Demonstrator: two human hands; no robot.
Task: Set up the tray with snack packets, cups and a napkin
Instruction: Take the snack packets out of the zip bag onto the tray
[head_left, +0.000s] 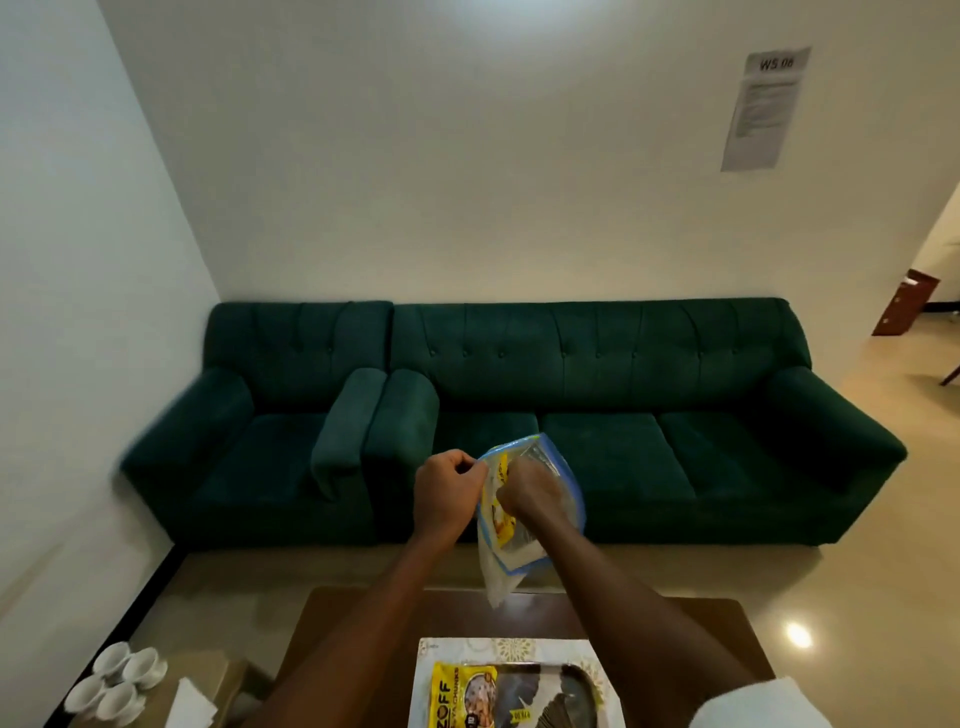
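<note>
Grip, left hand (449, 488): fingers curled, pinching the left top edge of a clear zip bag (506, 571) with blue borders.
Grip, right hand (524, 491): closed as a fist at the bag's mouth, clasping plastic; whether the fingers reach inside cannot be told.
Zip bag: held in the air between both hands, above the far edge of the table (727, 623), with its lower corner hanging down. It contains a yellow packet (503, 525), partly hidden by the right hand.
Tray (576, 673): dark, placed on a white patterned mat (514, 649) on the brown table, directly below the forearms.
Snack packet (462, 696): yellow, printed "ZOFF", lying flat in the tray's left part. Dark contents beside it are not identifiable.
Cups (119, 680): four, white, grouped on a low surface left of the table, well apart from the tray.
Napkin (189, 704): white, just beside the cups, off the tray.
Sleeve (753, 706): white, at the right forearm.
Background: green armchair (260, 441) touching a green sofa (623, 441) against the wall; printed notice (766, 109) on the wall above.
</note>
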